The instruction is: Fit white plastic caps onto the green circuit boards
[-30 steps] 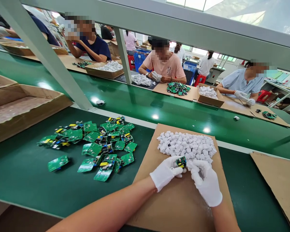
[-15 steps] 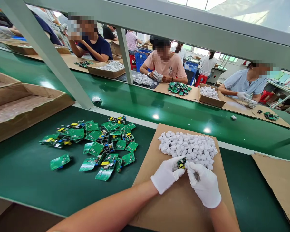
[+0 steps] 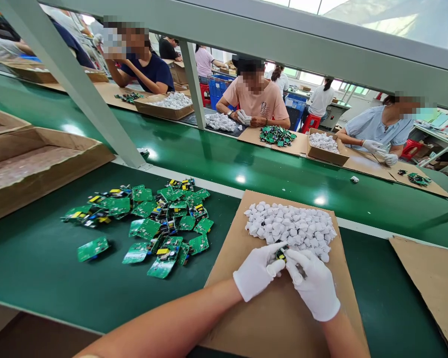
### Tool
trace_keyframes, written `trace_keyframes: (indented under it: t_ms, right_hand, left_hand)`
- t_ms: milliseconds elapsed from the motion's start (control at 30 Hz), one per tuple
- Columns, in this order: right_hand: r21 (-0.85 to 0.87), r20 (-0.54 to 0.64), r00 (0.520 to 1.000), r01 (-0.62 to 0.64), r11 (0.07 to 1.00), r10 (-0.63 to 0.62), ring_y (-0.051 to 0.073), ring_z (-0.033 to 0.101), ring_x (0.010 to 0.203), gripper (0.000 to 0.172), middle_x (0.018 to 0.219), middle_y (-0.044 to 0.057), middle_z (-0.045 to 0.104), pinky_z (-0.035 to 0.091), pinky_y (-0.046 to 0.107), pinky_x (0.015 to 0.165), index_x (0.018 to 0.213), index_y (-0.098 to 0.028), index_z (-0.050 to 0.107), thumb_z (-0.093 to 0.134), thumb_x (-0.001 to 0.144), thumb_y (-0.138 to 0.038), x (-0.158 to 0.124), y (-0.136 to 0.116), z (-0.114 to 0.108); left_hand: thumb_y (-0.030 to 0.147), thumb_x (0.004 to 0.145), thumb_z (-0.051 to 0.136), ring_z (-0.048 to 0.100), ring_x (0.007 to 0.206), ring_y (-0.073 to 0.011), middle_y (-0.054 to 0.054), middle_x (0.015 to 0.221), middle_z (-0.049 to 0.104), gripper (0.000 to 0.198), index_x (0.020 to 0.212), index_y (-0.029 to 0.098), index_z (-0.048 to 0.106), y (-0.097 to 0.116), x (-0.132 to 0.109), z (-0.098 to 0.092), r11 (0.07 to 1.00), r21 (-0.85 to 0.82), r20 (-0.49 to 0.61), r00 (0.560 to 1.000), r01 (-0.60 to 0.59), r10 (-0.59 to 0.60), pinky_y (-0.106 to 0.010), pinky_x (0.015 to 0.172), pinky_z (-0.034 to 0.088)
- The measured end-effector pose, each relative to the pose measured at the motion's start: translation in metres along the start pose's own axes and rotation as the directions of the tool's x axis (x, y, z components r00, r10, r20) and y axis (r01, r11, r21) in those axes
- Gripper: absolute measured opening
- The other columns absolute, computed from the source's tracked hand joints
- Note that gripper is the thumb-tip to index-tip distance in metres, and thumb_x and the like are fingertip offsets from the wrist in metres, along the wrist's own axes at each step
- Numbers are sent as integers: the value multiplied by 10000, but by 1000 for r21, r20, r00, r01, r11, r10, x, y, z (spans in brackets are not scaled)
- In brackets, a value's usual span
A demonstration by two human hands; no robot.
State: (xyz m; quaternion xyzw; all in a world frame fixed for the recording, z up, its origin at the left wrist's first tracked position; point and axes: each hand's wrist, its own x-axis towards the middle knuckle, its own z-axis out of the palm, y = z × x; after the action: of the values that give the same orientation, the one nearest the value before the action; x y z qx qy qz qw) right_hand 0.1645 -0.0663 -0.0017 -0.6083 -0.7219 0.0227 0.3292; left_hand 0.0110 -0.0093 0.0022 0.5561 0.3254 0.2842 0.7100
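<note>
Gloved in white, my left hand [image 3: 259, 271] holds a small green circuit board [image 3: 281, 253] with a yellow part on it. The gloved fingers of my right hand [image 3: 311, 281] close against the board's right side; whatever else they grip is too small to make out. Both hands are over a cardboard sheet [image 3: 283, 318], just below a pile of white wrapped pieces [image 3: 291, 226]. To the left, many green circuit boards [image 3: 145, 228] with yellow and blue parts lie heaped on the dark green table [image 3: 41, 268].
A grey metal post [image 3: 74, 84] and crossbar [image 3: 269, 40] frame the view. Behind them runs a green conveyor [image 3: 209, 159] bearing a few small white pieces. Cardboard trays [image 3: 45, 164] stand at left, another cardboard sheet [image 3: 433, 283] at right. Several people work across the conveyor.
My right hand has shifted slightly left, and my fingers now cover more of the board. The small white pieces on the conveyor have moved left.
</note>
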Motion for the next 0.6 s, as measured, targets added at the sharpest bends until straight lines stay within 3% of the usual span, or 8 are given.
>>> trace_keyframes:
  t_ms: [67,167,300,467,600]
  right_hand:
    - [-6,14,999,-34,999,34,145,592,620,337,911,60,620,508,270,586,1122,-230,582,549,787,-235,2,-1,-3]
    - [-24,-91,996,-1,1000,-1,171,610,712,349,944,69,605,526,293,635,1128,-234,573,561,780,-217,4,0,-4]
    - [-84,-210,967,129,988,-144,180,611,843,235,947,58,617,528,296,696,952,-260,640,525,796,-128,4,2,0]
    - [-165,-163,967,168,972,-195,208,587,916,314,1029,65,616,513,353,753,1053,-287,617,535,788,-140,0,-1,8]
    - [-114,-130,978,150,982,-165,238,557,999,330,1108,72,593,488,398,821,1076,-290,620,554,780,-162,2,-6,11]
  left_hand:
    - [303,738,581,575,669,-117,-70,897,636,444,1156,156,555,1,3,-2,987,-149,87,995,54,-41,-224,577,462]
    - [389,711,623,615,729,-141,-103,962,631,454,1094,150,580,5,4,-5,957,-254,162,981,144,-104,-223,593,474]
    - [421,695,639,629,742,-155,-95,903,640,483,1088,146,572,11,1,-3,953,-249,161,978,171,-134,-229,604,486]
    - [421,684,651,611,631,-137,-57,728,638,446,1002,116,587,8,2,3,979,-179,84,993,102,-88,-204,521,467]
    - [437,627,688,552,483,-104,-21,613,589,434,886,107,579,4,6,6,978,-180,38,994,105,-100,-173,390,403]
